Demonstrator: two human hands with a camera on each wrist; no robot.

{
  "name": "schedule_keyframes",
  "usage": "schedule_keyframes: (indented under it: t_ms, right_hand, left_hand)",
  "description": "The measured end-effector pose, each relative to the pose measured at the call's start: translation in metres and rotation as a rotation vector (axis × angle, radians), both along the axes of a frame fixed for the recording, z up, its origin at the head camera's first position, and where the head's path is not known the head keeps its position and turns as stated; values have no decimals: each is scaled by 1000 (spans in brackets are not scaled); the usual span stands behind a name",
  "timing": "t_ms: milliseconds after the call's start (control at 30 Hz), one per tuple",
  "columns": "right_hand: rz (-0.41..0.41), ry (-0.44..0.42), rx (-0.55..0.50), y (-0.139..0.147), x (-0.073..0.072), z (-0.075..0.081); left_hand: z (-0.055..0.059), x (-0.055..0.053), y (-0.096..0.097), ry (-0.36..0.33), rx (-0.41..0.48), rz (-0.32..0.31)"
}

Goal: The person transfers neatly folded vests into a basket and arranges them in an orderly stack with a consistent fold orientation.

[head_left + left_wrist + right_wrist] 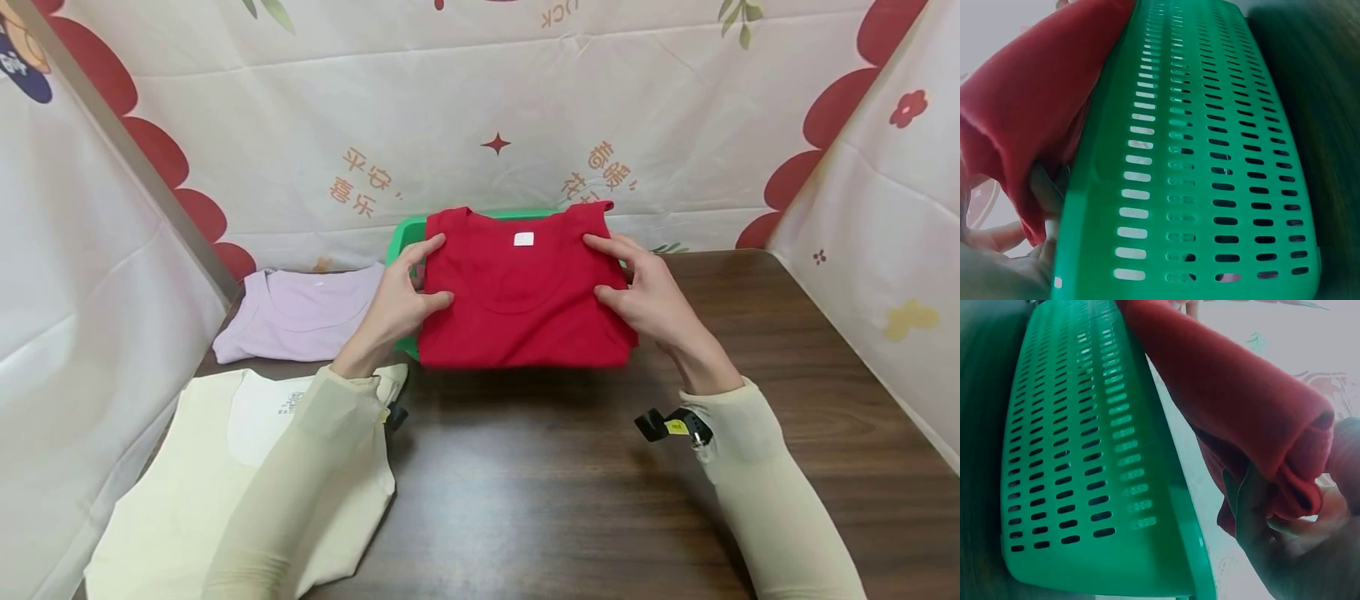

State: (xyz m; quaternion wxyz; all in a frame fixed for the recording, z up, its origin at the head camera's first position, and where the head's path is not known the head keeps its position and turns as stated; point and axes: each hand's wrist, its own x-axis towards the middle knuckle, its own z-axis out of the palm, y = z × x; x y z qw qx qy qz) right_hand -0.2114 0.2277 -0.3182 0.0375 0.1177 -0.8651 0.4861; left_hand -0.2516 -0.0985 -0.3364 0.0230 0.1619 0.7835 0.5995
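Note:
A folded red tank top with a white neck label is held level between both hands, over a green slotted basket. My left hand grips its left edge, thumb and fingers on the cloth. At the opposite edge my right hand pinches it the same way. In the right wrist view the red cloth hangs above the basket's rim. From the head view the cloth hides most of the basket, and its contents cannot be seen.
A folded lilac top lies on the dark wooden table at the back left. In front of it, partly under the left forearm, is a spread cream top. White patterned cloth hangs behind the table and at both sides.

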Motion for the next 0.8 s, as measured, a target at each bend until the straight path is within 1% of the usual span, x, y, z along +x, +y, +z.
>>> schedule_keyframes:
  t_ms: [167, 333, 433, 567, 633, 800]
  right_hand:
    - [-7, -45, 12, 0, -10, -3]
    - [-5, -92, -14, -1, -18, -2]
    - [1, -99, -40, -2, -23, -2]
    - [-11, -101, -65, 0, -27, -3]
    - [-21, -101, -72, 0, -29, -4]
    - [-60, -105, -82, -5, -34, -8]
  left_hand:
    - [-3, -9, 1, -13, -13, -6]
    - [-6, -16, -2, -20, -23, -38]
    - [-6, -19, -4, -7, -59, -45]
    - [-5, -25, -1, -8, -101, -61]
    - [-5, -27, 0, -16, -105, -65]
    - [-8, -32, -2, -27, -132, -45]
